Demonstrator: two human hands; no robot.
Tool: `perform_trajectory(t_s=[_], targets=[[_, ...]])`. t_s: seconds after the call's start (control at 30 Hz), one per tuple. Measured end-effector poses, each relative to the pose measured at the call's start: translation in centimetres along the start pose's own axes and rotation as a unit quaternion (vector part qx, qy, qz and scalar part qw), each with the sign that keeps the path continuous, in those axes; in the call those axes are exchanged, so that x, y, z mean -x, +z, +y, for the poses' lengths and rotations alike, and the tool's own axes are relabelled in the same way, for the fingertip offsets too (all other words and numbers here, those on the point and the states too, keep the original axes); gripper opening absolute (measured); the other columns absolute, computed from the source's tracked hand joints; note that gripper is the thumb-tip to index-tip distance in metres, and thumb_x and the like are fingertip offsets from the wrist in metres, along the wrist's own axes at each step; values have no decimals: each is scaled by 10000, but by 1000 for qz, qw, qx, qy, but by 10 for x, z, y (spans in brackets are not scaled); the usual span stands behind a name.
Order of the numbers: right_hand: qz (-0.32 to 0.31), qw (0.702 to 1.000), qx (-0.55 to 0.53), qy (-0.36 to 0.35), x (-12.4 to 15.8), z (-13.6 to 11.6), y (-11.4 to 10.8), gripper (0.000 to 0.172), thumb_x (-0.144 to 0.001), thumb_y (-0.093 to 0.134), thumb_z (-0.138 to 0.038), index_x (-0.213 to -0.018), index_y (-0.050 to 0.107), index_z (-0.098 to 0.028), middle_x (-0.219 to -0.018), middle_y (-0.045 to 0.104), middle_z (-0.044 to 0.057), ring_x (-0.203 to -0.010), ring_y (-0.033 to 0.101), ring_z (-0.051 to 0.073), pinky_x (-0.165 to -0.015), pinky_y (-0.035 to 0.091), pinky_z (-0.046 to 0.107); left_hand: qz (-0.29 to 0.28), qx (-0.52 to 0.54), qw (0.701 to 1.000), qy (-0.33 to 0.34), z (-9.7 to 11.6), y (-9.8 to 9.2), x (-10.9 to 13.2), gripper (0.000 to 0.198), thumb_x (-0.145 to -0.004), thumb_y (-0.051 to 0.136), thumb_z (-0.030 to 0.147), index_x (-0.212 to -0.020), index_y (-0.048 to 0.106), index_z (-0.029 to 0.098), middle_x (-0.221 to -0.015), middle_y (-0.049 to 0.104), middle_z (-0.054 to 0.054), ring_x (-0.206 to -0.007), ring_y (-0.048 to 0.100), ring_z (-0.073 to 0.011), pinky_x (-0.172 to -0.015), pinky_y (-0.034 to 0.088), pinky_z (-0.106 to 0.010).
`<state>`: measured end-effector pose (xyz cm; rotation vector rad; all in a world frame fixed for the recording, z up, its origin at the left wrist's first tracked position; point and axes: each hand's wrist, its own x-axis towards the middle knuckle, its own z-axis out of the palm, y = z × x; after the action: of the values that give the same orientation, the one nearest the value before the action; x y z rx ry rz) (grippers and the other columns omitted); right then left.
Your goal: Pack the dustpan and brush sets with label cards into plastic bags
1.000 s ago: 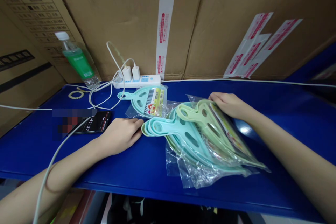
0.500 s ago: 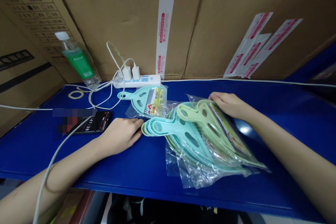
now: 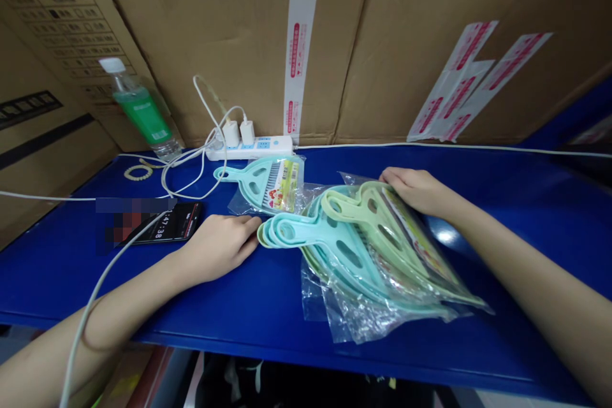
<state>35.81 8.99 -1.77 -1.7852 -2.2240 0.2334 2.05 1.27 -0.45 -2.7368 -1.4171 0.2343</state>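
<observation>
A pile of bagged dustpan and brush sets lies on the blue tabletop, with a green dustpan point(image 3: 394, 229) on top and a light blue dustpan point(image 3: 344, 252) beside and under it. My left hand point(image 3: 222, 245) rests on the table with curled fingers, its fingertips at the handle ends and nothing visible in them. At the pile's far right edge, my right hand point(image 3: 411, 188) has its fingers bent down by the plastic wrapping; their tips are hidden. Behind the pile, another light blue dustpan set point(image 3: 261, 183) lies in its clear bag.
A white power strip point(image 3: 251, 148) with two chargers and looped cables sits at the back. To the left are a phone point(image 3: 184, 220), a beaded ring point(image 3: 138, 172) and a bottle with a green label point(image 3: 143, 116). Cardboard boxes point(image 3: 229, 32) wall the rear. One cable crosses my left forearm.
</observation>
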Motion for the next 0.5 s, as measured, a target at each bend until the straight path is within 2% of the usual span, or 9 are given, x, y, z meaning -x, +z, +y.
perform_trajectory(t_s=[0.23,0.5], targets=[[1,1000,-1,-8,-1,0,-1,292,-839,325,-296,-584,464,-270,-606,657,29,-601,606,214,-599,464,308,22,19,1000,4,-2,2,1,181,-942,422,193,-851,577,174,-799,701,-47,-673,697,-211,-587,493,-282],[-3,1000,-2,0,0,-2,-1,290,-836,311,-303,-589,459,-269,-626,657,42,-628,620,227,-628,472,324,11,6,1000,4,-1,2,0,183,-944,416,190,-859,578,173,-827,711,-49,-692,702,-213,-596,496,-281]])
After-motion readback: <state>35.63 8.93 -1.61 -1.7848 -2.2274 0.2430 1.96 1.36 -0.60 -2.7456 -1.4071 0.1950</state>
